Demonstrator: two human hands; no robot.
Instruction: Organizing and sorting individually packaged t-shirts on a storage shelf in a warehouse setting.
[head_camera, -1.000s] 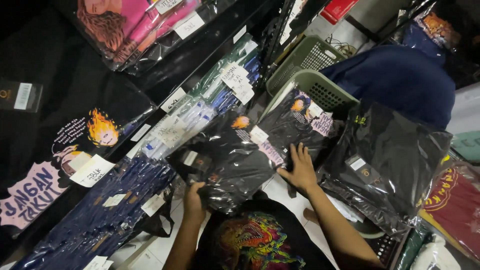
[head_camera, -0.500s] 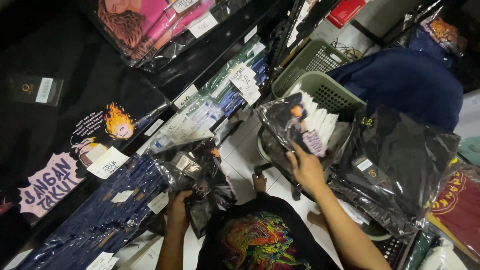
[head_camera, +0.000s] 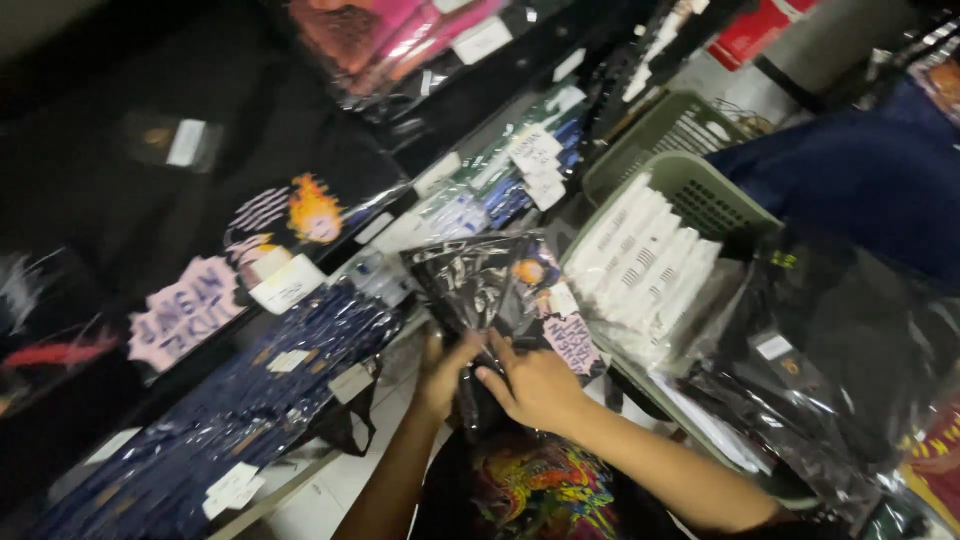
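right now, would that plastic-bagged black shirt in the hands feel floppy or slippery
Probably floppy: the bagged shirt sags and creases above the left hand and right hand. Likely slippery, since its clear wrap shines. Seems light, held by its lower edge.

Around the bagged black shirt (head_camera: 505, 290), room is tight: stacked navy packets (head_camera: 230, 420) crowd its left, a green basket (head_camera: 700, 190) of white folded packets (head_camera: 645, 265) blocks its right. Only the white floor strip (head_camera: 330, 480) below-left of it lies open.

clear bag of black printed shirt (head_camera: 500, 285) in both my hands | white rectangular tags (head_camera: 535, 160) on navy bagged stacks, left | black glossy bags (head_camera: 820, 370) right
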